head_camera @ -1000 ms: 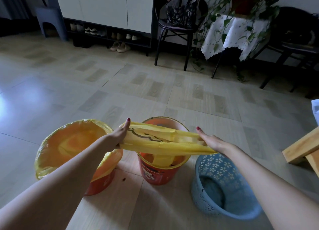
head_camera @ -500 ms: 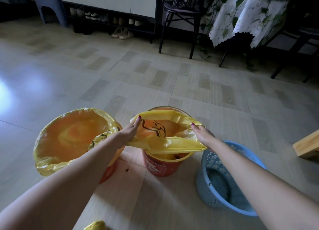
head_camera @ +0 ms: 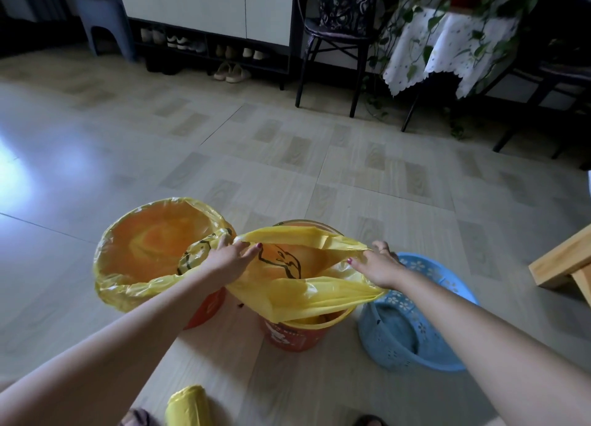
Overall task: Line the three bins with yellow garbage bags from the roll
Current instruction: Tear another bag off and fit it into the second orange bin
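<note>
Bare forearms, dark red nail polish, ring on right grip (head_camera: 379, 265)

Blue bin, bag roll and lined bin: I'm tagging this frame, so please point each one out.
Blue bin (head_camera: 446, 280): head view, far rim with flower cutouts.
Bag roll (head_camera: 188, 406): head view, top of the yellow roll on the floor.
Lined bin (head_camera: 153, 249): head view, bag-covered inside.

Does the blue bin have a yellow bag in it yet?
No, the blue bin shows only its bare inside, while both hands stretch the bag over the middle bin.
</note>
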